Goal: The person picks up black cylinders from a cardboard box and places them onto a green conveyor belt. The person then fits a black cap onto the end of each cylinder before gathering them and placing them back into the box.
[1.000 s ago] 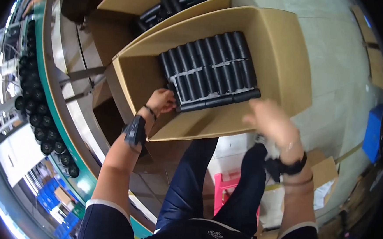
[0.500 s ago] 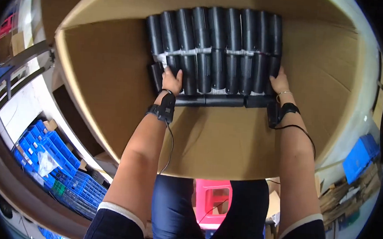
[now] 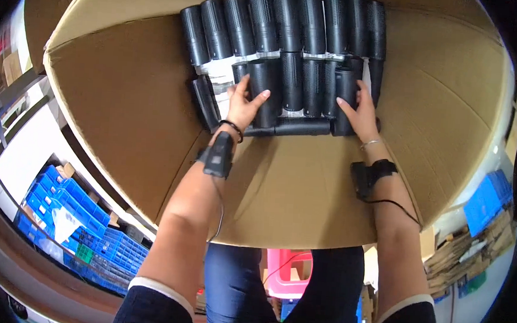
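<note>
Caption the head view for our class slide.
Left-hand fingers and right-hand fingers each grip a black cylinder inside a cardboard box.

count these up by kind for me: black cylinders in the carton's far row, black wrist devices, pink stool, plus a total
Black cylinders in the far row: 9
Black wrist devices: 2
Pink stool, partly hidden: 1
Total: 12

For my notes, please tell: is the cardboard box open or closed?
Open: the left hand and right hand are inside the cardboard box, where black cylinders show.
</note>
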Demonstrator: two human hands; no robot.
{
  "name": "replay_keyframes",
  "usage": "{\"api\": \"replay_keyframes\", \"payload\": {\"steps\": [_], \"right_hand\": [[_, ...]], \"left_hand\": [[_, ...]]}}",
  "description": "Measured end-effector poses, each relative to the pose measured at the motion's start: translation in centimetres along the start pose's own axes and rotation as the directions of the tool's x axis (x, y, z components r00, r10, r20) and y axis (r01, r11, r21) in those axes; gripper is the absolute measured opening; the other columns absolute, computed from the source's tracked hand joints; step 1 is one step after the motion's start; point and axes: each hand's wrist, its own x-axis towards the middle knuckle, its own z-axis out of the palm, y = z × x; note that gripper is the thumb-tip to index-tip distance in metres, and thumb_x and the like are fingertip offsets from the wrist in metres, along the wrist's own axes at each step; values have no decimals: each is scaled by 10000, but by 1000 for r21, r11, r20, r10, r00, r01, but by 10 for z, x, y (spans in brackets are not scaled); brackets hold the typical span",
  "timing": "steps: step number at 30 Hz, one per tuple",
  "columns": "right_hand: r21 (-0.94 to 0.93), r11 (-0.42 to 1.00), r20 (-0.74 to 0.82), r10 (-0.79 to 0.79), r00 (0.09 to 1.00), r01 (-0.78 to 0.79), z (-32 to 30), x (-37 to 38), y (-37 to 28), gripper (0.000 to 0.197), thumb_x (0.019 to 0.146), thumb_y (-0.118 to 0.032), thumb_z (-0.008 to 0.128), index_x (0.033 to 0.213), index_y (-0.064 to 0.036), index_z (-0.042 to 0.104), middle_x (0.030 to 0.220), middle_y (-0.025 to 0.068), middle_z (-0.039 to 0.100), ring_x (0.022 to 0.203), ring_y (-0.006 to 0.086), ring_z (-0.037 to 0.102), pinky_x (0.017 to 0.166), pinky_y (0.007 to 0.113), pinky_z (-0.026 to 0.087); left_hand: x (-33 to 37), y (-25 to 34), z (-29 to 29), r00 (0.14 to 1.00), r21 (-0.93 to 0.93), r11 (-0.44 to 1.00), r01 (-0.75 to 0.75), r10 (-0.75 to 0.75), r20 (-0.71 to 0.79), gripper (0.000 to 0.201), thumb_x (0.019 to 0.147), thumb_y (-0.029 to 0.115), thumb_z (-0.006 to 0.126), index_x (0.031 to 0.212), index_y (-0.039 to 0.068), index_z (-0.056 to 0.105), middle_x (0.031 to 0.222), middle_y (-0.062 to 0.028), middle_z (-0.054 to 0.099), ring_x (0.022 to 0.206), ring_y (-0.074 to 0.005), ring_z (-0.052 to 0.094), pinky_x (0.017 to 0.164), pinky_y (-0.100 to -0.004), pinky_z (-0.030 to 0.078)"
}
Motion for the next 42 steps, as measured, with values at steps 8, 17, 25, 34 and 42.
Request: {"api": "replay_keyframes", "payload": {"steps": [8, 17, 25, 34, 42], "right_hand": [[-108, 987, -184, 97, 978, -118, -12, 35, 44, 679, 804, -374, 726, 1296, 3, 450, 1160, 215, 527, 1042, 322, 539, 894, 418, 454], [-273, 962, -34, -25, 999, 15, 28, 16, -79, 541, 724, -204, 724, 1194, -25, 526, 976, 158, 561, 898, 331, 571, 877, 425, 458], [-318, 289, 592, -683, 427, 903, 38, 18, -107, 246, 785, -140, 524, 1011, -111, 619, 1043, 58, 578, 1156, 233, 506, 1071, 434, 321], [245, 955, 2, 169, 986, -164, -9, 59, 59, 620, 805, -139, 730, 1291, 37, 387, 1186, 171, 562, 1074, 233, 562, 952, 331, 436], [596, 654, 476, 180, 861, -467, -20, 39, -11, 809, 796, -79, 717, 1447, -32, 239, 1326, 136, 488, 1214, 202, 472, 1011, 302, 387]], "left_hand": [[20, 3, 25, 991, 117, 993, 21, -5, -133, 1360, 527, 487, 896, 1489, 65, 34, 1375, -336, 287, 1280, -428, 347, 1059, -463, 329], [35, -31, 25, 997, -217, 974, -69, 60, -44, 906, 816, 389, 727, 1466, 76, 177, 1371, -265, 384, 1238, -314, 435, 1029, -409, 367], [49, -39, 16, 996, -75, 996, -51, 46, -75, 887, 821, 416, 720, 1429, 28, 204, 1204, -248, 531, 1122, -309, 531, 965, -387, 422], [34, 3, 23, 918, -562, 772, 295, -67, 390, 873, 804, 304, 756, 1450, 111, 202, 1312, -95, 464, 1202, -234, 438, 1041, -379, 325], [33, 4, 24, 933, -538, 787, 302, -130, 335, 965, 734, 265, 792, 1451, 93, 169, 1323, -125, 442, 1230, -264, 416, 1058, -397, 303]]}}
